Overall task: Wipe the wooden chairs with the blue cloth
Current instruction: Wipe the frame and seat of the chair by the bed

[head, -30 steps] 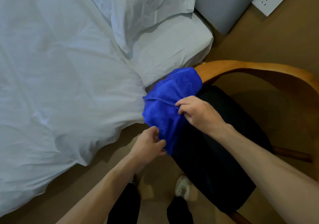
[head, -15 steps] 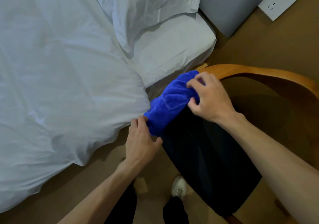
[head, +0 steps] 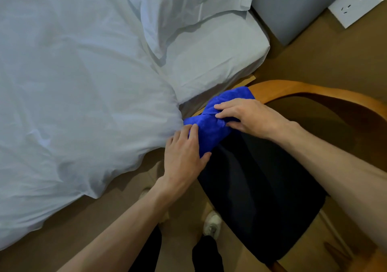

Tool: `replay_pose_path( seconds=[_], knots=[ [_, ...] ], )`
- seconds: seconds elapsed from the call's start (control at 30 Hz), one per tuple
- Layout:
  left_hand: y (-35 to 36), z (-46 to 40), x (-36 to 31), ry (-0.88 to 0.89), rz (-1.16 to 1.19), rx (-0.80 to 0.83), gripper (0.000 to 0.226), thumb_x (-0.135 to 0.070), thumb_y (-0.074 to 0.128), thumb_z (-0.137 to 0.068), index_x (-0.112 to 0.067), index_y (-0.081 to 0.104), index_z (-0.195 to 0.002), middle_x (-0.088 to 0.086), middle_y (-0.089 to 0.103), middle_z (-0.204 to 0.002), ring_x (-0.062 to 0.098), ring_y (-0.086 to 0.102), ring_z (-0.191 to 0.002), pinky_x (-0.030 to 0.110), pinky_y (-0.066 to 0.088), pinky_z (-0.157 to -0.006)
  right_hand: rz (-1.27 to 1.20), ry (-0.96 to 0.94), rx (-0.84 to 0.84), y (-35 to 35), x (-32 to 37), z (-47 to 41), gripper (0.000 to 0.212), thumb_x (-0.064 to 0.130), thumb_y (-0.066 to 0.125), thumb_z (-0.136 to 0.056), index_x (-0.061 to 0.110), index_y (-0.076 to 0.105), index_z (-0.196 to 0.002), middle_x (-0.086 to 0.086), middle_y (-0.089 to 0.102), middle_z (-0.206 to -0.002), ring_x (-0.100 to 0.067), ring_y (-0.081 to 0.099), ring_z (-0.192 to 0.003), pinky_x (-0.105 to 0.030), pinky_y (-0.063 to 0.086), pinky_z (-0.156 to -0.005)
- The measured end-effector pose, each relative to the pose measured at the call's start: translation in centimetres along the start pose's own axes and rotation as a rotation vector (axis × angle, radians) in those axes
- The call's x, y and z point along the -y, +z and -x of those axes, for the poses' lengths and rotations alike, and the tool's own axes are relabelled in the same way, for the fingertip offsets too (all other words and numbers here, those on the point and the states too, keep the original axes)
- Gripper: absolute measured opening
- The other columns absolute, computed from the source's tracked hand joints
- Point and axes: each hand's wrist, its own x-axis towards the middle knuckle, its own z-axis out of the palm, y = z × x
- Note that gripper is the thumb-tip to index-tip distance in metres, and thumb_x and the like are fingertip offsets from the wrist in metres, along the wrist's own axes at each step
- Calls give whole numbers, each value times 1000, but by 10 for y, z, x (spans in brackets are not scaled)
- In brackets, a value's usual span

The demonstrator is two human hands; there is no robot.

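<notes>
A blue cloth (head: 215,123) is wrapped over the left end of the wooden chair's curved armrest (head: 314,91). My left hand (head: 184,158) holds the cloth's lower end, thumb under it and fingers over it. My right hand (head: 249,116) lies on the cloth's upper part, fingers bent into the fabric and pinching a fold. The chair's black seat cushion (head: 261,198) spreads below both hands. The wood under the cloth is hidden.
A bed with a white duvet (head: 83,104) and pillow (head: 188,7) fills the left, touching the cloth's left edge. A grey headboard panel (head: 293,9) and a white wall socket (head: 356,3) are at the top right. My shoes (head: 212,223) stand on the brown floor below.
The cloth went from hanging loose to bunched round the armrest. My left hand moved up onto its lower end. My right hand slid up the rail, then back down a little.
</notes>
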Motion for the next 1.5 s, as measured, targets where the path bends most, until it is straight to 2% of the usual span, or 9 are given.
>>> replay_pose_path(
  seconds=[0.2, 0.37, 0.57, 0.67, 0.77, 0.83, 0.87, 1.2, 1.5],
  knots=[
    [-1, -15, -10, 45, 32, 36, 73, -40, 72, -80, -15, 38, -138, 4, 48, -138, 22, 53, -117, 33, 46, -92, -7, 280, -203, 0, -1, -3, 74, 24, 73, -82, 23, 40, -148, -8, 32, -156, -28, 31, -141, -42, 35, -111],
    [0, -16, -10, 24, 67, 66, 76, -38, 74, -80, -16, 36, -142, 2, 49, -136, 22, 54, -117, 33, 47, -89, -158, 387, -267, -4, -22, -6, 37, 12, 63, -88, 17, 65, -125, -5, 67, -121, -22, 61, -110, -34, 48, -100],
    [0, -19, -13, -1, 63, 48, 79, -36, 78, -77, -15, 39, -142, 4, 53, -133, 24, 56, -115, 36, 46, -94, -487, 1014, -748, -25, -54, -2, 42, 3, 57, -93, 20, 50, -131, -3, 48, -138, -10, 50, -110, -13, 38, -75],
    [3, -16, -13, -8, 94, 46, 79, -36, 77, -78, -16, 36, -142, 2, 52, -134, 21, 55, -117, 33, 48, -91, -171, 631, -756, -17, -28, 5, 42, 3, 58, -88, 15, 51, -127, -8, 43, -138, -17, 46, -118, -25, 43, -97],
    [4, -14, -11, 0, 101, 52, 80, -36, 76, -77, -15, 34, -142, 2, 52, -132, 20, 55, -115, 31, 48, -88, -78, 155, -195, -3, 0, 5, 74, 12, 70, -76, 22, 43, -144, -10, 38, -150, -33, 31, -142, -38, 25, -119],
    [4, -13, -9, -10, 98, 59, 83, -36, 77, -75, -13, 33, -143, 3, 54, -129, 20, 56, -114, 28, 47, -88, 148, 76, 174, 13, 14, 1, 106, 24, 78, -72, 36, 14, -155, -5, 10, -165, -31, 3, -152, -49, 6, -123],
    [4, -11, -8, -18, 102, 66, 84, -37, 77, -75, -13, 33, -143, 3, 54, -128, 19, 56, -113, 27, 47, -87, 269, 43, 208, 19, 18, -3, 111, 27, 79, -73, 38, 6, -156, -4, 2, -166, -30, -4, -152, -54, 2, -122],
    [-6, 10, 11, -95, 94, 93, 61, -43, 76, -75, -19, 52, -127, -3, 67, -113, 15, 64, -96, 17, 38, -72, 497, -282, 93, 58, 50, -25, 84, 50, 72, -76, 15, 33, -142, -7, 40, -142, -29, 34, -135, -70, 12, -113],
    [-10, 30, 7, -118, 155, 83, 76, -45, 75, -72, -23, 44, -137, -10, 58, -125, 6, 54, -113, 17, 40, -89, 321, -552, -45, 69, 9, -40, 77, 75, 47, -81, 30, 40, -143, -6, 53, -130, -29, 50, -118, -50, 29, -106]
  ],
)
